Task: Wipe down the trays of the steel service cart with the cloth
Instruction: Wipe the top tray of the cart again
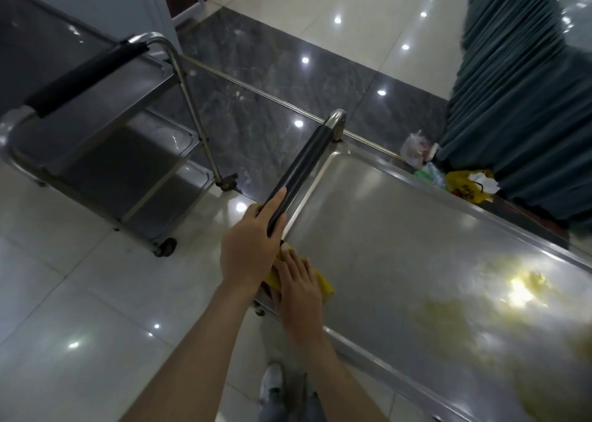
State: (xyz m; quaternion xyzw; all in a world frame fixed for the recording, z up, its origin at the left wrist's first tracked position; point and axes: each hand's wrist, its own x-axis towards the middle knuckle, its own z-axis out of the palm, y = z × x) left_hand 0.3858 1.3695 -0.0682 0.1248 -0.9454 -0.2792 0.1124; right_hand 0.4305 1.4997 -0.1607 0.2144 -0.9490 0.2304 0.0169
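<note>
The steel service cart's top tray (400, 229) fills the right half of the view, shiny and reflecting a yellowish light. My left hand (253, 245) grips the lower end of the cart's black push handle (301, 171). Just below it, my right hand (298, 290) lies flat with straight fingers on a yellow cloth (325, 285), pressing it onto the tray's near corner beside the handle. Most of the cloth is hidden under the hand.
A second steel cart (105, 152) with a black handle and lower shelves stands to the left on the tiled floor. Plastic bags and litter (448, 171) lie beyond the tray, beside a dark green pleated skirt (519, 101). My shoe (272, 383) shows below.
</note>
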